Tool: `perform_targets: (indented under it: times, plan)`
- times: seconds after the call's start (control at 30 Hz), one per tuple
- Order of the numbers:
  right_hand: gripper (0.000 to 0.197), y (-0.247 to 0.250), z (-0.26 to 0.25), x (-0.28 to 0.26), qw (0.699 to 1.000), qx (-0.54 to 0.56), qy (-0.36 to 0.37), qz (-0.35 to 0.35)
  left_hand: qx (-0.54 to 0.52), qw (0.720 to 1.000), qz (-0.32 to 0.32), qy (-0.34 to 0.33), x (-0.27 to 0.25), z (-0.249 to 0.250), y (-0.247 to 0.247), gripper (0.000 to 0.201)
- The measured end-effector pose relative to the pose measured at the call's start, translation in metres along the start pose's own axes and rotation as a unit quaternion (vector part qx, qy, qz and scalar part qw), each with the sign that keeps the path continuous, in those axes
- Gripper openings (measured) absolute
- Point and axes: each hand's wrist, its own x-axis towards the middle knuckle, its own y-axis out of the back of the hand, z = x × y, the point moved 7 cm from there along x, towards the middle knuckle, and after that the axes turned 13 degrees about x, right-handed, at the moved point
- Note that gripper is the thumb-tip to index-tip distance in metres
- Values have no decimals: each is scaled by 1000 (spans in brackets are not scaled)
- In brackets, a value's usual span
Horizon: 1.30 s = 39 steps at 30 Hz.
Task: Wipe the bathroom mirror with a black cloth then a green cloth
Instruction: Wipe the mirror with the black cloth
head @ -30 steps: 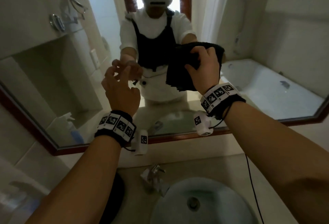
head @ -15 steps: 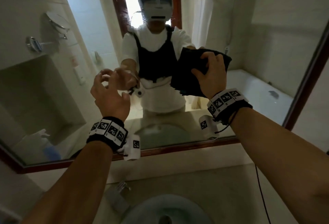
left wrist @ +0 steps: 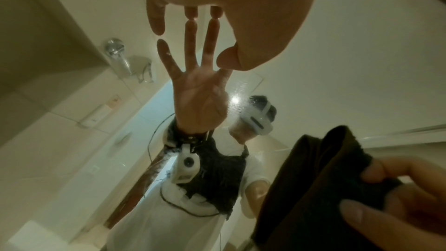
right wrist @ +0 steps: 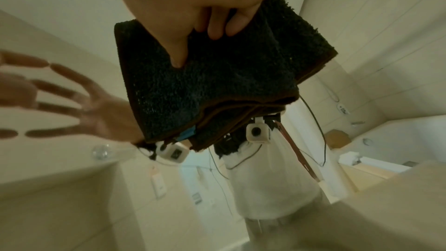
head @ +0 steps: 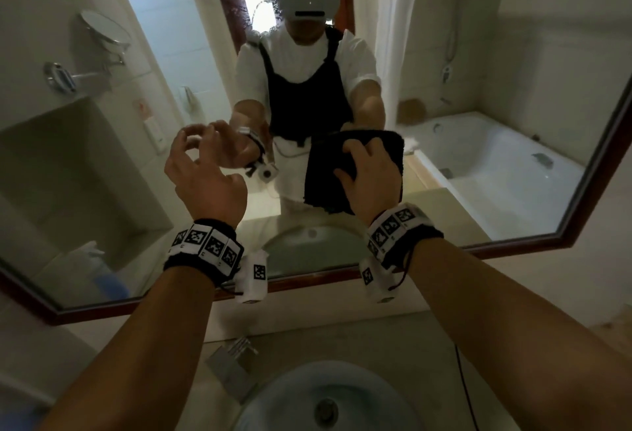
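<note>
While the right hand (head: 371,177) grips the folded black cloth (head: 325,177) with its fingers (right wrist: 218,26) curled into the pile and holds it flat against the mirror (head: 513,122), the left hand (head: 205,179) is raised beside it, its fingers (left wrist: 155,14) straight and spread, tips at the glass, holding nothing. Below the mirror's dark red frame lie a tap (head: 232,358) and a round basin (head: 284,393)

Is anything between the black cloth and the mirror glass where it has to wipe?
Nothing visible. The right hand holds the folded black cloth up against the mirror. The left hand is off to the side, fingertips at the glass, clear of the cloth.
</note>
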Motion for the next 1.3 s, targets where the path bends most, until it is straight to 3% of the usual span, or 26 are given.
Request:
perform_targets:
  times: [0.17,0.43,0.57,0.7,0.9,1.07,1.3]
  plan:
    - [35,-35,3,-32,999,-22,9,-27,-12,1000,3,9,0,-1,-2,78]
    - [30,-24,-10,-16,1000,5,-8,16,31,998,-56,2,9,-10,3,74]
    - [33,3,-52,34,997,35,7,72,46,997,-67,-4,30,-18,22,58]
    - [35,18,-94,74,992,48,30,109,33,999,-42,-11,54,-33,46,60]
    - [36,14,-139,93,989,29,57,132,25,999,-27,-28,86,-60,62,61]
    - [38,-15,-194,104,979,-25,145,139,-27,998,-9,-55,99,-74,72,58]
    - [37,-98,-293,110,957,-128,256,55,-98,987,38,-119,120,-103,91,34]
